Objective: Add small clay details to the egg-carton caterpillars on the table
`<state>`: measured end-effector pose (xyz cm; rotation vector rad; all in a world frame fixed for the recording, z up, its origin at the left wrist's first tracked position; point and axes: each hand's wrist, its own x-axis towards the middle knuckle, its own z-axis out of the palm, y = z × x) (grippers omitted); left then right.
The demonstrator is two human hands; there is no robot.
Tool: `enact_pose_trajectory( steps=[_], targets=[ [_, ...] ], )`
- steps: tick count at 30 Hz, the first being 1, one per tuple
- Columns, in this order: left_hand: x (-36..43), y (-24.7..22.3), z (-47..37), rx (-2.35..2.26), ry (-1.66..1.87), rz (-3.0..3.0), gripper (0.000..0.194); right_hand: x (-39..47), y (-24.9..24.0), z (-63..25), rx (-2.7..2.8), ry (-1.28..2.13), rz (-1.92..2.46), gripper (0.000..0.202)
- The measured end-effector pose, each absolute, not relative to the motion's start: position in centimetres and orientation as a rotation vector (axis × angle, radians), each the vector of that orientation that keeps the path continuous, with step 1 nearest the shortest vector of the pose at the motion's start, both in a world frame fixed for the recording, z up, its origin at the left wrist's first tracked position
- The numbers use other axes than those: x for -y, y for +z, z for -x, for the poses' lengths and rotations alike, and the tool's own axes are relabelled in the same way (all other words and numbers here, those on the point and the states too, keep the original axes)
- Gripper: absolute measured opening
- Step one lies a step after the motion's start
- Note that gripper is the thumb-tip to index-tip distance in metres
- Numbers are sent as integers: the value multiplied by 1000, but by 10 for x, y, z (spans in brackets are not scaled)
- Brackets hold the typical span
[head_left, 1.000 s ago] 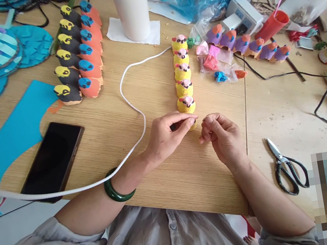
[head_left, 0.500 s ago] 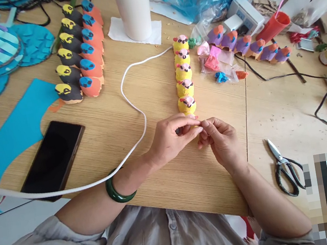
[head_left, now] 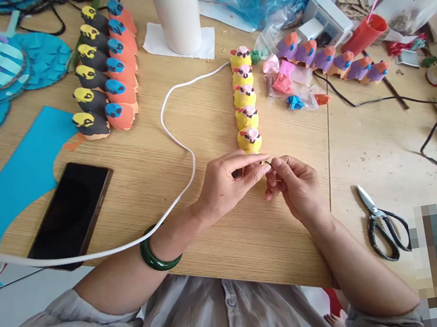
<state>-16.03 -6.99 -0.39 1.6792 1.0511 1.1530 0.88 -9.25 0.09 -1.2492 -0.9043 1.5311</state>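
Both my hands meet at the near end of a row of yellow egg-carton cups (head_left: 247, 118) with pink tops and black and red bits. Between the fingertips is a thin black strand (head_left: 269, 163), apparently soft modelling clay. My right hand (head_left: 299, 186) pinches one end of it between thumb and finger. My left hand (head_left: 226, 184) is closed with thumb and fingers at the strand's other end; something dark shows inside its curled fingers. The nearest cup of the row is mostly hidden behind my left hand.
Black-and-yellow cups (head_left: 91, 76) and orange-and-blue cups (head_left: 120, 85) stand left, near a phone (head_left: 74, 208) and white cable (head_left: 184, 155). Scissors (head_left: 381, 223) lie right. Beyond are clay packets (head_left: 285, 80), purple cups (head_left: 325, 60) and a white cylinder (head_left: 178, 12).
My right hand has shifted slightly right, away from the left fingertips. A short length of the black strand now shows between them.
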Motion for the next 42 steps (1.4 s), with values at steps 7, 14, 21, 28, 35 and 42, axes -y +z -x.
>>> enact_pose_trajectory(
  steps=[7,14,21,28,35,42],
  targets=[
    [68,-4,159,-1031,1215,-1660,8,93,0,-9,896,1567,1231,39],
    [68,-3,161,-1033,1185,-1638,10,92,1,-9,895,1573,1235,34],
    [68,-6,161,-1050,1117,-1652,29,92,0,-10,898,1535,1217,31],
    [67,-7,161,-1034,1169,-1691,9,94,0,-9,922,1589,1240,35],
    [67,-5,161,-1053,1172,-1703,8,95,2,-9,917,1564,1218,30],
    [67,-7,161,-1045,1148,-1705,26,94,0,-9,901,1535,1194,29]
  ],
)
